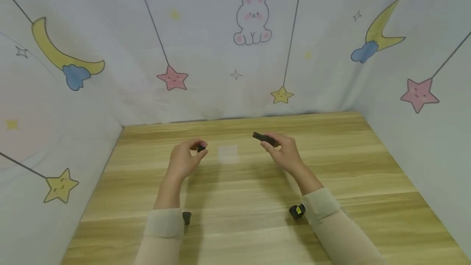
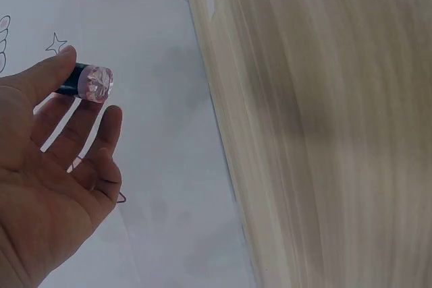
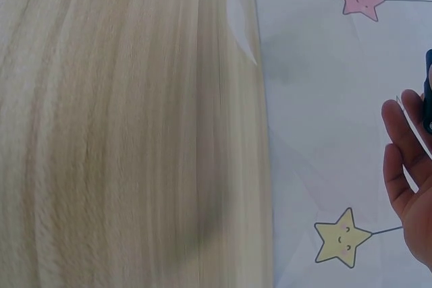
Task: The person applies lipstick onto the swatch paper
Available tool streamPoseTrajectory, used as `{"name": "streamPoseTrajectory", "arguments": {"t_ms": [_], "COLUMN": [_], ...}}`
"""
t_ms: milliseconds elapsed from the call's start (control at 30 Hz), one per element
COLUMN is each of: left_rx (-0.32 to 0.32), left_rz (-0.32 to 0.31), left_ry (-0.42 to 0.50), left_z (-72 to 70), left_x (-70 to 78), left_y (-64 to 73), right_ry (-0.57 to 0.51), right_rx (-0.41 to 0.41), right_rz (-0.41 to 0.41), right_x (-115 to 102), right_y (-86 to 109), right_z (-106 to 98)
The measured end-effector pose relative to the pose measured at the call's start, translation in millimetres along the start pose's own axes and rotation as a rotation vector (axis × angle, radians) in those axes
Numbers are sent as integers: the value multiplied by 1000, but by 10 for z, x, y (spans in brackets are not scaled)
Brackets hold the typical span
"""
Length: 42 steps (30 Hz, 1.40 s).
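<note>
My left hand (image 1: 184,158) pinches a short dark cap (image 2: 75,80) between thumb and fingers, above the table. In the left wrist view, the outer end of this cap is clear pinkish and faceted. To the right, my right hand (image 1: 285,150) holds a slim black lipstick tube (image 1: 263,138), its reddish end pointing left and away from the palm. A wide gap separates the two hands. In the right wrist view, part of the right hand (image 3: 413,180) and the dark tube (image 3: 428,102) show at the right edge, mostly cut off.
A pale, see-through square (image 1: 228,154) lies on the wood-grain table (image 1: 235,224) between the hands. White cloth printed with stars, moons and a rabbit (image 1: 254,19) hangs round the back and sides. Small black devices (image 1: 297,212) sit at both wrists.
</note>
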<state>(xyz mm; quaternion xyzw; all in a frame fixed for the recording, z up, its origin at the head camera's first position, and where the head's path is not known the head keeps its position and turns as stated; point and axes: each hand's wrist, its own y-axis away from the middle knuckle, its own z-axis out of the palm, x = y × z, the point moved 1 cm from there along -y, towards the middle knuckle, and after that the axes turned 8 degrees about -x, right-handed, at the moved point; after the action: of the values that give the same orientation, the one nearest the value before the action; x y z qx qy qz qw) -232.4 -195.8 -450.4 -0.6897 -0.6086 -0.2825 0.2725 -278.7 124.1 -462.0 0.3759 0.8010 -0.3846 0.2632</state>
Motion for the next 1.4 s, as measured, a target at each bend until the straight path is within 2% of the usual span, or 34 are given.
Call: {"name": "streamPoseTrajectory", "arguments": {"t_ms": [200,500,667,800,933,1067,1133,1200,1300,1400], "left_rx": [-11,-92,-97,-83,-74,-55,-16,42,80,23], "left_rz": [-12,-118,-156,-149,-145,-156,-130,-64,88,224], "left_ry": [12,16,-69,-131,-159,-251,-271,-234,-44,170], "left_z": [10,129,180,192,193,169,162,178,259,378], "left_x": [-72,-280,-375,-409,-411,-377,-327,-222,41,342], "left_y": [1,51,38,0,-14,-20,-19,-26,-62,-102], "right_ry": [-5,4,8,8,12,2,-2,-19,-79,-176], "right_rx": [-7,-15,-19,-16,-19,-25,-31,-39,-51,-76], "right_rz": [-12,-7,-11,-8,-3,8,16,24,22,13], "right_x": [-2,1,14,30,31,34,32,15,-69,-197], "right_y": [-25,5,15,13,9,8,11,10,-3,-31], "right_z": [17,27,36,30,17,14,27,45,80,133]}}
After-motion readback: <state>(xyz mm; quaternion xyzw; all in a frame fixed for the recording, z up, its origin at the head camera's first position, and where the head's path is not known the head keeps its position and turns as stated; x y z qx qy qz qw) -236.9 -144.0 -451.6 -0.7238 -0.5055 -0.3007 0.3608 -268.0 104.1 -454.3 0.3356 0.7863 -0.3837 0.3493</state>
